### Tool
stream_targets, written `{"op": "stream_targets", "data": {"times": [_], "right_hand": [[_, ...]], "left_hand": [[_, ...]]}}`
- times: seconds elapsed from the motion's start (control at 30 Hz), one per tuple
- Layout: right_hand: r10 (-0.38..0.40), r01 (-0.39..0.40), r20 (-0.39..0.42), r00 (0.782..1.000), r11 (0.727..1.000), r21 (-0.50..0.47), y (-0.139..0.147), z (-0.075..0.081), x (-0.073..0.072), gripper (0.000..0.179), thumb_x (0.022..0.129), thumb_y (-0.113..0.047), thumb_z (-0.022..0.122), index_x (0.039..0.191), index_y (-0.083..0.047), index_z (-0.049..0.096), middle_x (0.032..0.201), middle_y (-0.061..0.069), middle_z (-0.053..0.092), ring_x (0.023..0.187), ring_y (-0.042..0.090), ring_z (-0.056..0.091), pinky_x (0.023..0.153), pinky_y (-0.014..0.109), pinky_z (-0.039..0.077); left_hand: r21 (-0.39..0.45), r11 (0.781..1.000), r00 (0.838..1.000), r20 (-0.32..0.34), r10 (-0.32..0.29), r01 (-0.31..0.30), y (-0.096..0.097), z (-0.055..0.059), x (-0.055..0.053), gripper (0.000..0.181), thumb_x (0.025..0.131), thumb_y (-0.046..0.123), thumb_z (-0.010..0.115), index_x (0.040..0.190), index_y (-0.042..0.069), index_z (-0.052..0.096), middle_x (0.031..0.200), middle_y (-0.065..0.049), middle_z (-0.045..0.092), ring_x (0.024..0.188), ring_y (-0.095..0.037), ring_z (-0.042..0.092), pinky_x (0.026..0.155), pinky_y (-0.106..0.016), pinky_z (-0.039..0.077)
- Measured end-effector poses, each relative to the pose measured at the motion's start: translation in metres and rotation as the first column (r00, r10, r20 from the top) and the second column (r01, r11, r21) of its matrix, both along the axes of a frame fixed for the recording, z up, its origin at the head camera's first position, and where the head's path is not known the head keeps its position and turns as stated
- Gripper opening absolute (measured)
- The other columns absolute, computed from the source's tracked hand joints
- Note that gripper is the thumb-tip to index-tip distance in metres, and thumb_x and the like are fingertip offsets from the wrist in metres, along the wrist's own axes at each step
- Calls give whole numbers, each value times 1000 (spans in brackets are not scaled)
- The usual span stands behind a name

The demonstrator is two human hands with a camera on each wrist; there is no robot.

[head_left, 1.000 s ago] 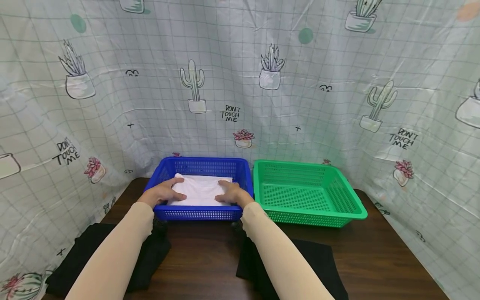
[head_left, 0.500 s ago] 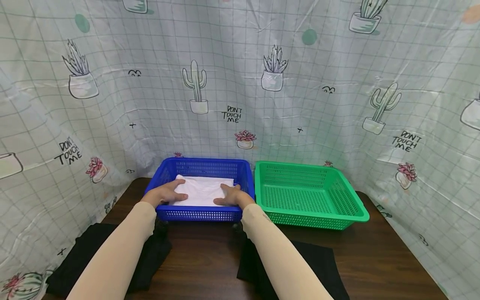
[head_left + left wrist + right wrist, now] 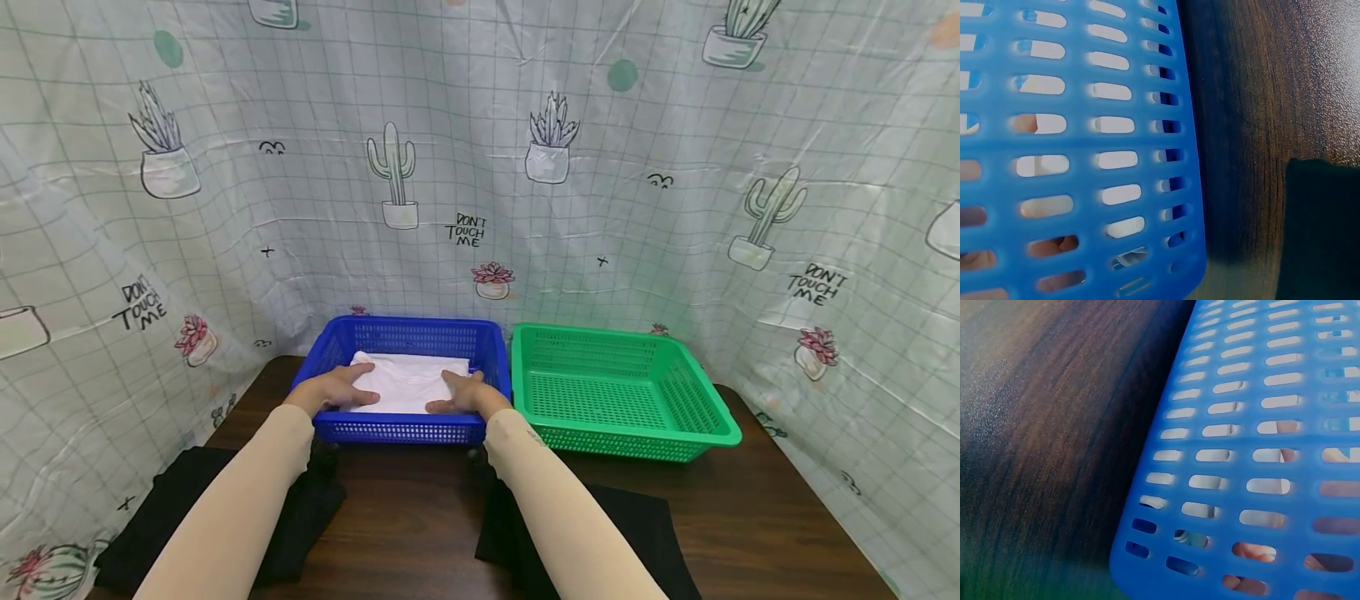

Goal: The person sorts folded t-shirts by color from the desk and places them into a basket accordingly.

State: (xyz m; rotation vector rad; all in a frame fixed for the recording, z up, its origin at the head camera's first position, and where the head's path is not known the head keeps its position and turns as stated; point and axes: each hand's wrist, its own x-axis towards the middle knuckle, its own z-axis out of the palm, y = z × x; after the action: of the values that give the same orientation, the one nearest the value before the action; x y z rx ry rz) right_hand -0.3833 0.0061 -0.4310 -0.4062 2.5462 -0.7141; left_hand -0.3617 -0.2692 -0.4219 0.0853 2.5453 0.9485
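A folded white cloth (image 3: 408, 382) lies flat inside the blue plastic basket (image 3: 397, 429). On its left side rests my left hand (image 3: 333, 390), thumb and forefinger spread over the top. My right hand (image 3: 467, 393) lies the same way on the right side of the cloth. Both wrists cross the basket's near rim. In the left wrist view, the basket's slotted wall (image 3: 1085, 144) stands in front, with white cloth and bits of fingers behind the slots. The right wrist view also looks through the slotted wall (image 3: 1210, 472). The other fingers are mostly hidden.
A green plastic basket (image 3: 622, 396) stands right beside the blue one. Black cloths lie at the left (image 3: 180, 500) and right (image 3: 622, 533) on the dark wooden table (image 3: 405, 517), partly under my forearms. A printed curtain (image 3: 450, 150) surrounds the table at the back and sides.
The head view has shifted slightly, so everything sits a little further right and lower. Both hands stay on the cloth, with only slight movement of the fingers.
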Motion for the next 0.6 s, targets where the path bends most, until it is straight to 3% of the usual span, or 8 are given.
{"op": "stream_targets", "data": {"times": [0.1,0.2,0.27,0.33,0.43,0.5,0.6], "right_hand": [[23,-22,-65,998,1000,7,0,1,3,86,99,-50,71,168,-14,34,174,20,24,162,48,4,127,68,16],[33,-29,-171,985,999,24,1,4,7,76,97,-46,75,161,-14,48,161,26,37,150,49,30,121,65,32],[39,-33,-245,969,999,28,3,8,10,68,96,-42,77,155,-14,56,152,28,40,136,46,41,115,62,41],[69,-62,-314,947,998,32,7,14,13,60,97,-38,78,150,-13,62,147,26,46,130,43,46,112,60,44],[155,-165,-380,912,986,5,19,27,16,51,100,-29,76,146,-10,66,145,23,53,133,39,49,113,56,45],[213,-244,-415,885,970,-21,29,37,19,46,101,-23,74,144,-8,67,145,20,55,136,36,49,114,54,46],[253,-317,-466,848,946,-64,50,50,28,42,101,-18,73,142,-10,68,147,18,53,133,33,53,107,48,53]], "left_hand": [[-30,999,999,-39,-21,20,1,0,2,77,106,27,67,166,1,27,170,-36,15,157,-57,11,124,-72,13],[-130,989,988,-127,-84,68,2,3,5,68,105,24,66,161,-3,38,165,-35,31,154,-55,25,124,-69,23],[-228,970,974,-187,-127,82,6,7,7,62,105,22,66,156,-4,46,159,-37,40,150,-57,31,121,-69,28],[-307,949,960,-239,-144,65,11,14,9,58,102,22,68,151,-4,53,152,-40,46,144,-59,38,118,-69,33],[-334,943,947,-303,-106,-1,20,24,15,55,100,22,70,147,-3,58,146,-40,47,137,-61,42,115,-70,36],[-313,949,928,-363,-87,-34,24,31,21,53,100,21,70,145,-4,59,142,-40,47,133,-60,45,113,-71,38],[-273,961,880,-466,-87,-50,32,43,32,49,102,19,69,145,-3,59,143,-37,50,133,-58,46,112,-70,38]]}}
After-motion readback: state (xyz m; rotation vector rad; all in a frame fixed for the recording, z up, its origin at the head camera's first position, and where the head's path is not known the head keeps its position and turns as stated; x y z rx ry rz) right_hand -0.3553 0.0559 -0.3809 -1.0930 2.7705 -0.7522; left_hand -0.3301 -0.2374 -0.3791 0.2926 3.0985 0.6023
